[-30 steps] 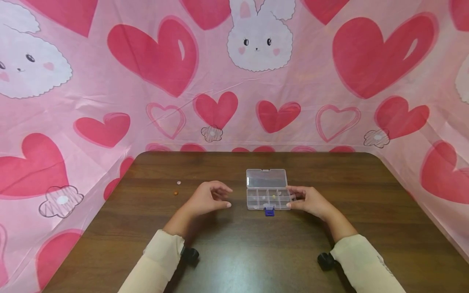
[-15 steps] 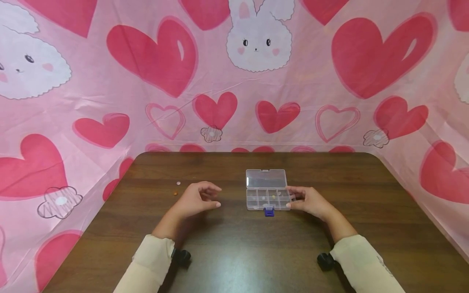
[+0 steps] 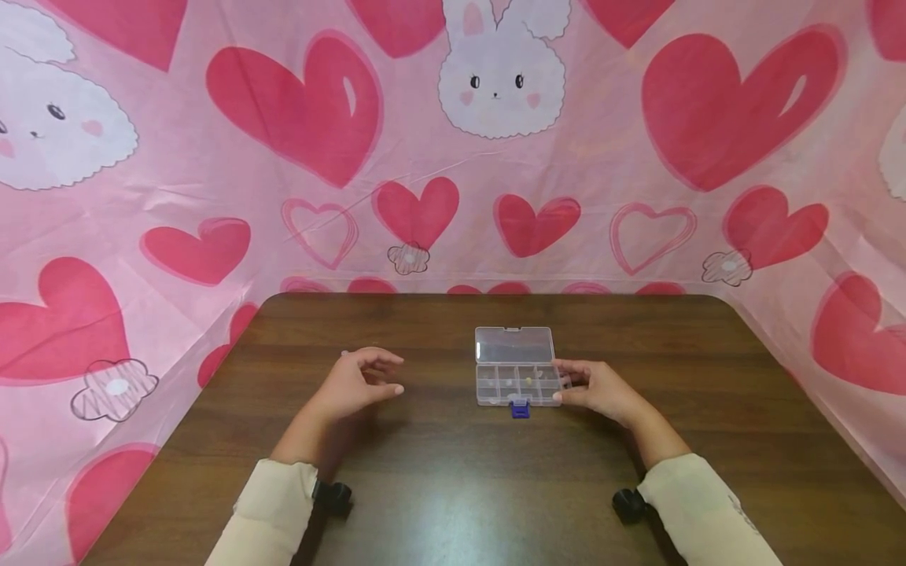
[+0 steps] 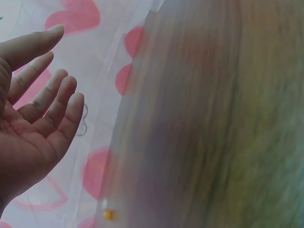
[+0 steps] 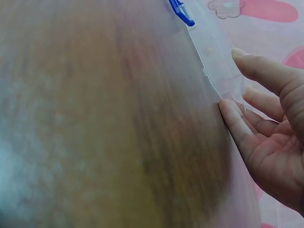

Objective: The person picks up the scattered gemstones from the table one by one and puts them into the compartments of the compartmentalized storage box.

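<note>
Right hand point(image 3: 602, 389): clamped on the right end of the clear case point(image 3: 488, 372), thumb at the near corner and fingers at the far one; this grip probably steadies a light thing that could slide.
Left hand point(image 3: 351, 384): thumb and fingers apart, palm turned toward the case, nothing held; it hovers left of the case, well apart from it, seemingly near the loose pieces.
Clear case: flat on the desk point(image 3: 453, 479), between the two hands but touching only the right one; its long side faces the person, which likely keeps every compartment within easy reach.
Lid point(image 3: 514, 346): unfolded on the far side, out of the way of the compartments.
Blue latch point(image 3: 520, 410): hanging undone on the near side, toward the person.
Yellow piece point(image 3: 528, 380): in a compartment right of the middle, with small pale bits in others; the dividers seem to keep them separate.
Pale piece point(image 3: 344, 353): on the desk, just beyond the left hand, partly masked by it.
Orange bead point(image 4: 109, 214): on the desk near the pale piece, shown by the left wrist view; the left hand hides it from the head view.
Pink cloth point(image 3: 510, 169): behind and beside the desk, printed with hearts and rabbits, perhaps hung to screen the surroundings.
</note>
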Demonstrator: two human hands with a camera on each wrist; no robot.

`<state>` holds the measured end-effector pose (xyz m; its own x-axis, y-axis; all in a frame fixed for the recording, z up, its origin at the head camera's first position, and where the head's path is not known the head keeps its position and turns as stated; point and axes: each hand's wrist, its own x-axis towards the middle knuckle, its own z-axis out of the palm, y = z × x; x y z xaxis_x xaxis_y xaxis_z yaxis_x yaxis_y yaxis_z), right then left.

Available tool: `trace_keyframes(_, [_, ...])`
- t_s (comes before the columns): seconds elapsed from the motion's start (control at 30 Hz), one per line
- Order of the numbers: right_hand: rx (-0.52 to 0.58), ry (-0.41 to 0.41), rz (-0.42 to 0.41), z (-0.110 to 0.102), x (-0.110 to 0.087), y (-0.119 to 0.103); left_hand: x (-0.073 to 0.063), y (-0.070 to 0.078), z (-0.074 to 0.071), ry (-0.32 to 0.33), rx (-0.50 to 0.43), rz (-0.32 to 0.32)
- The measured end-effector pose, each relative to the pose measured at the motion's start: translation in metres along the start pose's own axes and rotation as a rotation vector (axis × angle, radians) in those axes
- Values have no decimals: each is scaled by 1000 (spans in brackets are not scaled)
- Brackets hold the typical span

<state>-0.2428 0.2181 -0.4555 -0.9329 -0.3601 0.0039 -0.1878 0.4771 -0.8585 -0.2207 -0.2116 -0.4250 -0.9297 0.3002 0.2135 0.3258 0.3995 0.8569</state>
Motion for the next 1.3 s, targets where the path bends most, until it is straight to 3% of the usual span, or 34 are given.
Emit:
trace_keyframes(0.17, [-12,-2,-8,1,0,0,-5,-4,-9,47,13,2])
trace_keyframes(0.43, [-33,3,-4,1,0,0,-13,-8,-24,104,34,-98])
trace_keyframes(0.7, [-30,3,-6,1,0,0,-20,-17,-39,162,62,-139])
trace_keyframes(1.13, [-29,-1,1,0,-1,-2,-24,-39,-62,218,55,-209])
trace_keyframes(1.3, [-33,-4,6,0,-1,-2,-23,-47,-69,212,114,-218])
